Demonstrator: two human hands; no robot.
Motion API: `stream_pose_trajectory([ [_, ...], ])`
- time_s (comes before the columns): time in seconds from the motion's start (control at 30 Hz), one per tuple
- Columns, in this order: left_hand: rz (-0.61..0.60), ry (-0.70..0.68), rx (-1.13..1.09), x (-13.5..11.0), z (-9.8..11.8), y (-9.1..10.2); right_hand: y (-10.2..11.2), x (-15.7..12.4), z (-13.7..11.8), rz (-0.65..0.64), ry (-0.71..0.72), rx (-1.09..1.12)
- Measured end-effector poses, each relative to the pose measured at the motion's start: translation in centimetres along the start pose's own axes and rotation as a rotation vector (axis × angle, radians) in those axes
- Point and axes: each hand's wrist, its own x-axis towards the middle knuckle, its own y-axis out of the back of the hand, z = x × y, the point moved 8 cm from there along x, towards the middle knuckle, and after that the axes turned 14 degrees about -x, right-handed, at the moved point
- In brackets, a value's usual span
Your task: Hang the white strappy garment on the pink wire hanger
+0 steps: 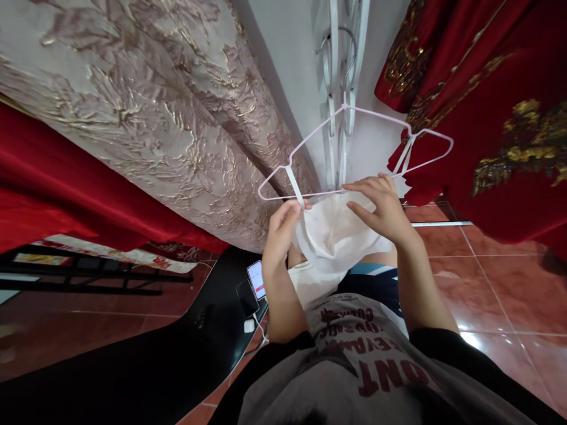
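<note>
A pale pink wire hanger (354,112) hangs in front of me, its hook on a white rack (339,71) against the wall. A white garment (334,233) with thin straps hangs from it; one strap loops over the hanger's left side, another over its right end. My left hand (281,230) pinches the left strap and the cloth just below the hanger's bottom bar. My right hand (383,206) lies on the top edge of the garment with its fingers stretched toward the bar.
A beige and gold brocade curtain (155,112) hangs at the left over red cloth (48,189). Red garments with gold embroidery (500,118) hang at the right. A black surface (177,354) below holds a phone (257,279) with a charger cable. The floor is red tile (496,283).
</note>
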Motion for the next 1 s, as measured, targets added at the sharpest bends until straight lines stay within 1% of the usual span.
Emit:
stream_pose_trajectory([
  [0.07,-0.031,-0.031,-0.061,-0.4,2.1,0.1,0.1,-0.2,0.1,0.014,-0.002,0.027],
  [0.1,-0.016,-0.069,-0.127,-0.4,3.2,0.3,0.1,-0.2,0.1,0.013,-0.002,0.042],
  [0.17,0.075,-0.194,-0.243,-0.2,5.4,1.0,0.1,-0.4,-0.1,0.009,-0.003,0.063],
  [0.23,0.219,-0.361,-0.277,-0.1,6.9,2.1,0.1,-0.6,-0.2,0.015,-0.01,0.07],
  [0.3,0.403,-0.504,-0.24,-0.3,7.3,3.6,0.2,-0.8,-0.2,0.027,-0.018,0.074],
  [0.33,0.49,-0.54,-0.21,-0.5,7.0,4.4,0.2,-0.9,-0.2,0.031,-0.019,0.079],
  [0.37,0.554,-0.539,-0.177,-0.5,6.4,5.0,0.2,-0.9,-0.3,0.033,-0.018,0.087],
  [0.4,0.577,-0.499,-0.15,-0.4,5.5,5.4,0.1,-1.0,-0.5,0.031,-0.014,0.096],
  [0.43,0.555,-0.432,-0.138,0.0,4.4,5.4,0.0,-1.0,-0.7,0.027,-0.009,0.109],
  [0.5,0.427,-0.277,-0.186,0.9,2.0,4.5,-0.4,-1.0,-1.4,0.014,0.002,0.145],
  [0.53,0.371,-0.224,-0.233,1.2,1.0,3.8,-0.7,-1.1,-1.6,0.011,0.006,0.168],
  [0.57,0.337,-0.202,-0.281,1.3,0.4,3.2,-0.9,-1.2,-1.7,0.018,0.006,0.194],
  [0.6,0.324,-0.204,-0.322,1.4,0.0,2.7,-0.9,-1.3,-1.5,0.054,-0.009,0.227],
  [0.63,0.324,-0.22,-0.348,1.4,-0.2,2.3,-0.6,-1.5,-0.9,0.129,-0.049,0.265],
  [0.67,0.327,-0.24,-0.362,1.4,-0.2,1.9,-0.1,-1.9,0.3,0.241,-0.118,0.307],
  [0.73,0.32,-0.263,-0.369,1.5,-0.2,1.3,1.1,-3.2,3.5,0.463,-0.32,0.4],
  [0.77,0.314,-0.269,-0.372,1.6,-0.2,1.0,1.3,-3.6,5.1,0.51,-0.423,0.446],
  [0.8,0.309,-0.277,-0.378,1.6,-0.2,0.9,1.3,-3.8,6.4,0.496,-0.505,0.49],
  [0.87,0.297,-0.293,-0.388,1.7,-0.1,0.8,0.9,-2.9,8.0,0.34,-0.586,0.566],
  [0.9,0.292,-0.299,-0.386,1.8,0.0,0.7,0.8,-2.2,8.4,0.262,-0.593,0.595],
  [0.93,0.289,-0.305,-0.378,1.8,0.0,0.7,1.0,-1.5,8.7,0.211,-0.593,0.616],
  [1.0,0.296,-0.316,-0.35,1.8,0.1,0.6,1.6,-0.2,8.9,0.156,-0.587,0.647],
])
